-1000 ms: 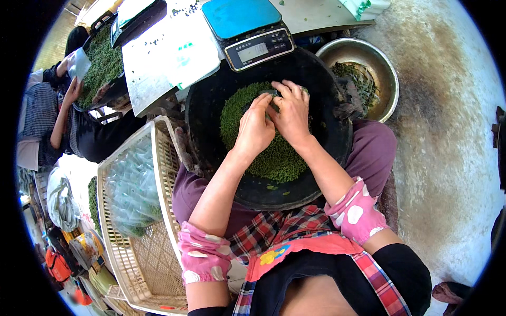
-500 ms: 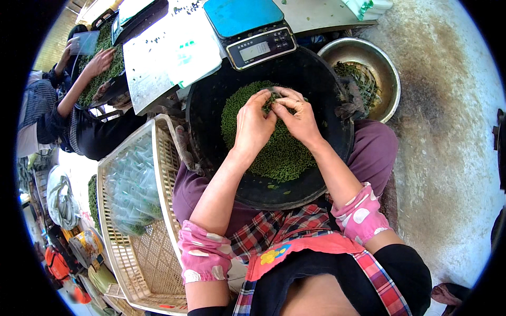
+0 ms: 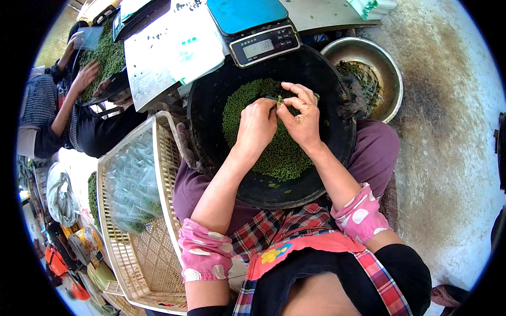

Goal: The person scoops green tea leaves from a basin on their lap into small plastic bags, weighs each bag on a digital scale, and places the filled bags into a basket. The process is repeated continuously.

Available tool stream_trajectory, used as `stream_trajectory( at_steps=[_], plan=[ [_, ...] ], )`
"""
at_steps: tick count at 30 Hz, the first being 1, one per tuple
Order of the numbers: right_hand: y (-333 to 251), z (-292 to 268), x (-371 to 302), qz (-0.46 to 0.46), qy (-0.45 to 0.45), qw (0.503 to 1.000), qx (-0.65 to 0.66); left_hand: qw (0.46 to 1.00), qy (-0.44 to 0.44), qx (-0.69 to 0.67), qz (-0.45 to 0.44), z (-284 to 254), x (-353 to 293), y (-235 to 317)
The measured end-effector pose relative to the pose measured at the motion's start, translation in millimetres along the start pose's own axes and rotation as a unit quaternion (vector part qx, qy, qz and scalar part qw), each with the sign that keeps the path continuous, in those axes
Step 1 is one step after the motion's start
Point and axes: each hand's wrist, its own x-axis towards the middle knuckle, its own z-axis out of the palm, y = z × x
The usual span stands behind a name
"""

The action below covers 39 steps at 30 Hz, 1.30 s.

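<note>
Both hands meet over a wide black tub holding a heap of small round green berries that look like green peppercorns. My left hand is closed, thumb and forefinger pinched at a small green sprig. Opposite it, my right hand pinches the same sprig between thumb and forefinger. Its other fingers stretch out, with a bit of green showing beside their tips. What sits inside the left hand's curled fingers is hidden. The tub rests between my knees.
A blue-topped digital scale and white plastic bags lie on the table ahead. Right of the tub stands a metal basin with leafy scraps. Left is a plastic crate with filled clear bags. A co-worker's hand works at far left.
My hands have drawn slightly toward me, and the right hand's outer fingers have spread away from the left hand. The co-worker's nearer hand has shifted left and down.
</note>
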Motion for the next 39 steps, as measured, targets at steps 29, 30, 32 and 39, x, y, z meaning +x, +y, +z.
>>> stream_trajectory(
  at_steps=[29,30,32,39],
  plan=[
    [17,-52,38,-0.113,-0.322,0.939,-0.045,0.988,-0.072,-0.13,-0.035,0,1,-2],
    [17,-52,38,-0.107,-0.33,0.937,-0.049,0.99,-0.064,-0.126,-0.022,2,1,-5],
    [14,-50,36,-0.11,-0.317,0.939,-0.071,0.994,-0.051,-0.094,0.009,5,-1,-11],
    [11,-46,30,-0.114,-0.154,0.975,-0.116,0.996,-0.073,-0.05,-0.015,-1,2,-3]
  ],
)
